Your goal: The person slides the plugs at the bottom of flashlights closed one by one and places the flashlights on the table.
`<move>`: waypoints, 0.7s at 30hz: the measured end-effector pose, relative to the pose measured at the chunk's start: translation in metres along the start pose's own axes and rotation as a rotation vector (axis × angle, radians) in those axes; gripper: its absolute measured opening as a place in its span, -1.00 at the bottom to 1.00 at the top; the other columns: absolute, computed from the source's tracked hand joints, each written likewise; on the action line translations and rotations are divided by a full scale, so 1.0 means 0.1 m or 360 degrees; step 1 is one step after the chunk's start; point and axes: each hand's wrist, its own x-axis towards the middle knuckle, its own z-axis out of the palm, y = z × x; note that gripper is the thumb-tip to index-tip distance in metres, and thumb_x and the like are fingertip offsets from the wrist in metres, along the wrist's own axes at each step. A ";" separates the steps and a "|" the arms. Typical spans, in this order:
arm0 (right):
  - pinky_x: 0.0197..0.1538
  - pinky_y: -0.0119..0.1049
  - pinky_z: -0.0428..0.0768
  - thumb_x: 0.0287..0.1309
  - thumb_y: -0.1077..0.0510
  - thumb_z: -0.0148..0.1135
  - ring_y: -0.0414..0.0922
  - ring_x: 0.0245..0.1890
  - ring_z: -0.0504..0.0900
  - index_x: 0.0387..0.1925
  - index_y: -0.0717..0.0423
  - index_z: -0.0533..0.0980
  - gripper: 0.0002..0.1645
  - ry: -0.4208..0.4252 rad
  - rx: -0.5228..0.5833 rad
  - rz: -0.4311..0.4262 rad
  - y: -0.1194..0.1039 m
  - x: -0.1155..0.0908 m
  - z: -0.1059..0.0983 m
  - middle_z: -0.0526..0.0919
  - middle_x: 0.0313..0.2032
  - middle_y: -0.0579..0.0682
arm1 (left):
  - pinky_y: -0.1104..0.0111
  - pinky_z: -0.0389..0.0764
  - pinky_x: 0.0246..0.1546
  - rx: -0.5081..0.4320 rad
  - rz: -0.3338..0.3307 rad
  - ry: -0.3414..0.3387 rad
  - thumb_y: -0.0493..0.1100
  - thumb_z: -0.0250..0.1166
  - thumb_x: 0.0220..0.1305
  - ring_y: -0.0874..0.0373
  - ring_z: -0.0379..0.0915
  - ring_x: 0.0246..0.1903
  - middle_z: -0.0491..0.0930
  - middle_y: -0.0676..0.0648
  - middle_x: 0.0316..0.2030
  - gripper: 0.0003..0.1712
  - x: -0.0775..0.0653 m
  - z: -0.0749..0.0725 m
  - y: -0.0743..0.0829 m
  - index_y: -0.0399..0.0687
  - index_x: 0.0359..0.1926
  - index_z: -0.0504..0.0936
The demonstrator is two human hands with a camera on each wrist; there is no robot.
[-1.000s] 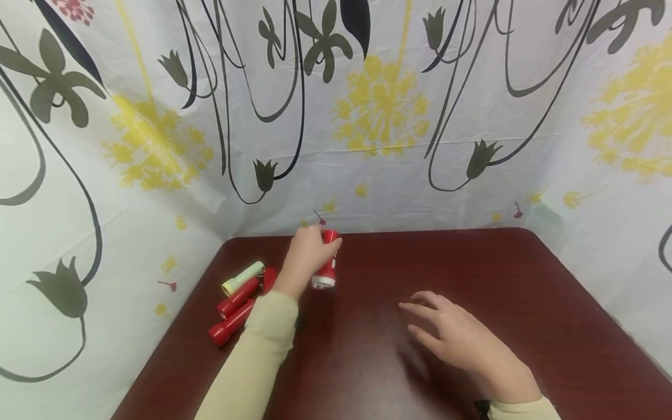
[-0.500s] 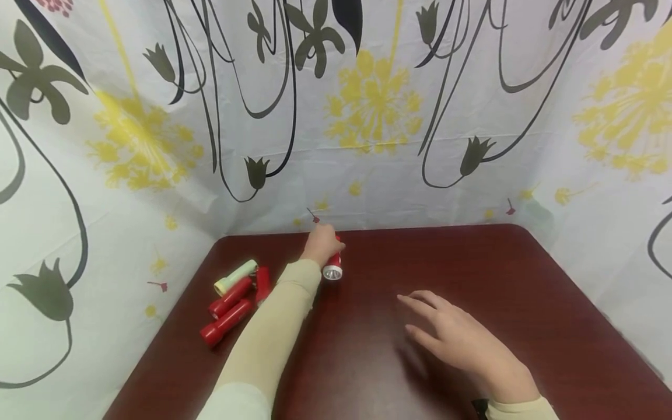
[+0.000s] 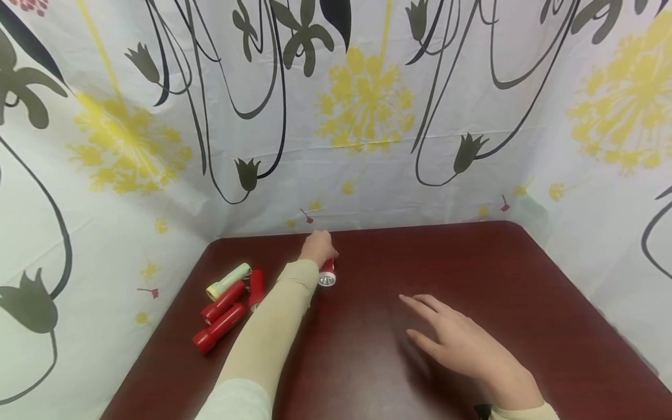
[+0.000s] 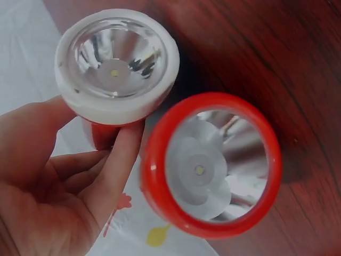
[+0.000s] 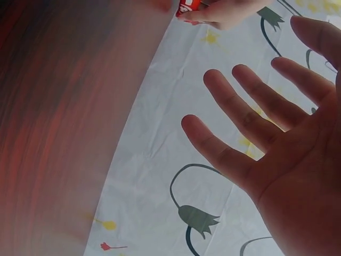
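My left hand [image 3: 317,248] grips a red flashlight [image 3: 327,274] toward the back of the table, its white-rimmed lens facing the front. In the left wrist view, thumb and fingers are around the body just behind the white rim [image 4: 117,109]. Right beside those fingers is a second flashlight with a red rim [image 4: 154,192]; my left hand and arm hide it in the head view. My right hand [image 3: 467,344] hovers over the right part of the table, fingers extended and apart, holding nothing. Its spread fingers [image 5: 229,104] show in the right wrist view.
On the table's left lie a pale green flashlight [image 3: 228,281] and several red ones, among them a middle red flashlight [image 3: 223,301], a front red flashlight [image 3: 219,328] and a short red flashlight [image 3: 256,287]. A flower-patterned sheet [image 3: 388,198] hangs behind the dark red table [image 3: 357,361].
My left hand has moved right relative to the table, and its flashlight has tipped from lens-down to lens facing front. The head view has turned slightly right. My right hand is nearly still.
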 end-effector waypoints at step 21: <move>0.17 -0.02 0.71 0.38 -0.03 0.40 -0.12 0.19 0.70 0.51 -0.20 0.44 -0.28 0.0005 -0.0017 -0.0039 0.00 0.03 0.06 0.59 0.29 -0.17 | 0.05 0.78 -0.11 0.0167 0.0098 0.0040 -0.03 0.43 0.38 -0.10 0.74 -0.20 0.79 -0.19 -0.18 -0.72 -0.06 -0.10 0.05 -0.19 -0.20 0.76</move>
